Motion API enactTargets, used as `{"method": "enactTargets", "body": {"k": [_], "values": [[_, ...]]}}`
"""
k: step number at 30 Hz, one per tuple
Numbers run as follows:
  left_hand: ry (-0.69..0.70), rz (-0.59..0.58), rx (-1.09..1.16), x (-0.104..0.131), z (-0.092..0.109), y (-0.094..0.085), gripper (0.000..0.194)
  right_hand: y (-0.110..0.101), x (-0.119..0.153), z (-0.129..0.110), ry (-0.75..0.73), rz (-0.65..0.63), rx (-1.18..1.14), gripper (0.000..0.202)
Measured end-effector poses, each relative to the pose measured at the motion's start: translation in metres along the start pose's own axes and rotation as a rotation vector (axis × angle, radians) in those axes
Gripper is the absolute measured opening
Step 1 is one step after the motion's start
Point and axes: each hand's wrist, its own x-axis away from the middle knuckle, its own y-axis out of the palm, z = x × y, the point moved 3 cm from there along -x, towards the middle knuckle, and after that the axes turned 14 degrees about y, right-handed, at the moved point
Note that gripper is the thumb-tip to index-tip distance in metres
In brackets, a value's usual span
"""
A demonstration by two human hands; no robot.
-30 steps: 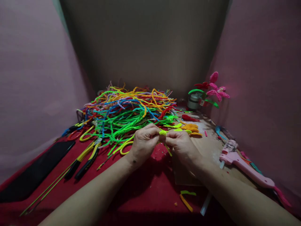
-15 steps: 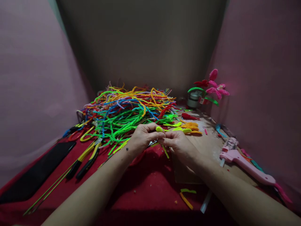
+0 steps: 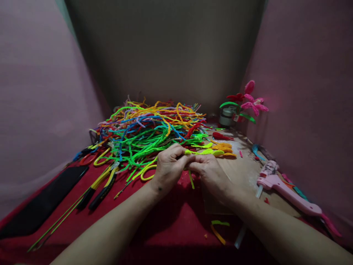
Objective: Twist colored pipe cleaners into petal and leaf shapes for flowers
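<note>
My left hand (image 3: 171, 165) and my right hand (image 3: 211, 172) meet at the front of the pipe cleaner pile (image 3: 138, 141), fingers closed in a pinch. Between them is a neon-yellow pipe cleaner (image 3: 191, 179), whose thin end hangs below the fingertips; a yellow tip also shows above them. The fingers hide its middle. Just behind my right hand lie yellow pipe cleaner petals (image 3: 208, 151) and orange ones (image 3: 223, 147) on a brown board (image 3: 244, 171). A yellow scissor handle (image 3: 143, 173) shows beside my left wrist.
Yellow-and-black pliers (image 3: 100, 187), thin green wires (image 3: 59, 222) and a black flat case (image 3: 44, 200) lie left on the red cloth (image 3: 165, 228). To the right rests a pink glue gun (image 3: 289, 193). Pink pipe cleaner flowers (image 3: 255, 105) stand in a small jar (image 3: 226, 117) behind.
My left hand has turned and shifted slightly right and down, its fingers curling more. The rounded yellow tip above the fingers shows less. The yellow scissor handle has come into sight by my left wrist.
</note>
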Motion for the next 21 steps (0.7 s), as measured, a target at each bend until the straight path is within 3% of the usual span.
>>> {"method": "enactTargets", "body": {"k": [3, 5, 9, 14, 17, 21], "values": [[-0.245, -0.065, 0.211, 0.0, -0.002, 0.004, 0.024, -0.001, 0.0, 0.002, 0.021, 0.013, 0.032, 0.012], [-0.206, -0.064, 0.182, -0.002, 0.0, 0.002, 0.022, -0.002, -0.002, 0.004, 0.038, 0.012, 0.048, 0.016], [0.047, 0.029, -0.107, -0.005, 0.004, -0.004, 0.02, -0.002, -0.003, 0.004, 0.047, -0.012, 0.046, 0.018], [-0.196, 0.049, 0.199, -0.005, -0.005, -0.002, 0.023, -0.003, -0.002, -0.001, 0.091, 0.004, 0.035, 0.025], [-0.261, 0.072, 0.336, -0.007, -0.005, -0.003, 0.026, -0.006, -0.004, -0.002, 0.129, -0.006, -0.01, 0.026], [-0.329, -0.155, 0.303, -0.007, -0.006, -0.004, 0.027, -0.011, -0.01, -0.002, 0.097, -0.002, -0.105, 0.021]]}}
